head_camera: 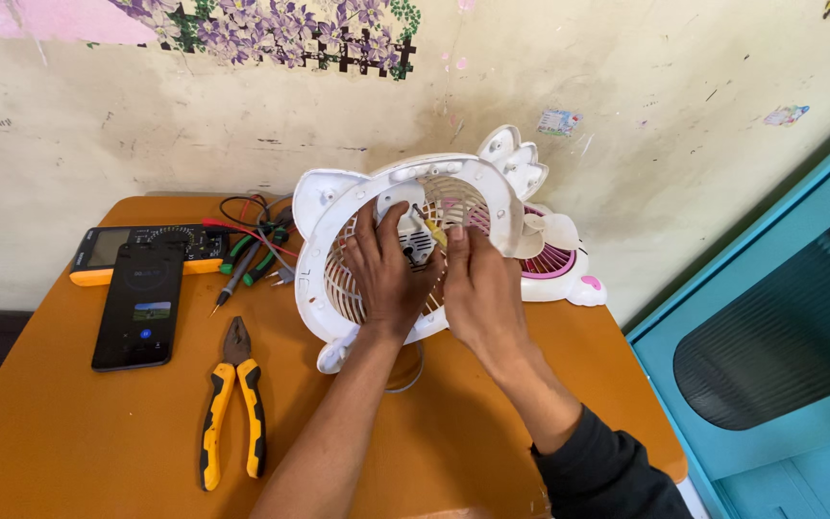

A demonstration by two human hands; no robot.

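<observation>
— What are the hands on?
— Both are at frame centre. The left hand [388,274] is spread over the small white motor [415,240] at the hub of the white fan shell [338,207]; the right hand [477,288] pinches a yellow bit [437,234] beside it.
— Which step, you think?
— Working the motor's fixings or wires, I'd judge. The next move needs steady fingertips while the shell is braced.
— How does the shell lie?
— Tilted up off the orange table [69,432], open side toward the camera, top toward the upper right. Pliers [232,404] lie lower left, a phone [141,303] further left.
</observation>
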